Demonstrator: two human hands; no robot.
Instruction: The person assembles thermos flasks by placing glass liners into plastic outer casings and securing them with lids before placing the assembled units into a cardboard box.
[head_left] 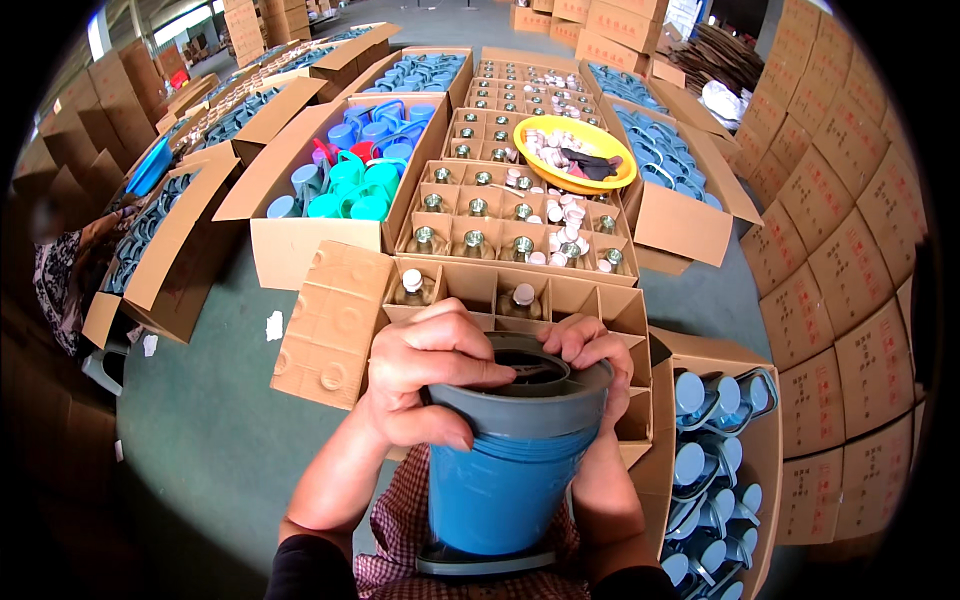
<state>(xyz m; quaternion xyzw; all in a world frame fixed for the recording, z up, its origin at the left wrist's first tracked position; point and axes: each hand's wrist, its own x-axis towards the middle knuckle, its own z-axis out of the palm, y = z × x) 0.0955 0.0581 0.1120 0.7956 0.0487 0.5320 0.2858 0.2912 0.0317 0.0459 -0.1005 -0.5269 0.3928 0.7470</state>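
Observation:
In front of my body I hold a blue plastic jug [508, 490] with a wide grey collar and a dark opening in its top. My left hand [430, 370] is closed on the collar's left side, thumb outside and fingers curled over the top by the opening. My right hand [600, 365] grips the opposite side, its fingers bent over the rim. A grey piece shows at the jug's lower end. Just beyond my hands stands a divided carton [465, 278] with white-capped glass bottles, one of them a bottle [412, 288] near my left hand.
Behind it, another divided carton [400, 240] holds several glass bottles and loose white caps. A yellow basin [622, 170] of caps and a dark cloth rests on top. Boxes of coloured jugs [345, 180] and blue jugs [715, 400] flank me. Stacked cartons [840, 270] line the right.

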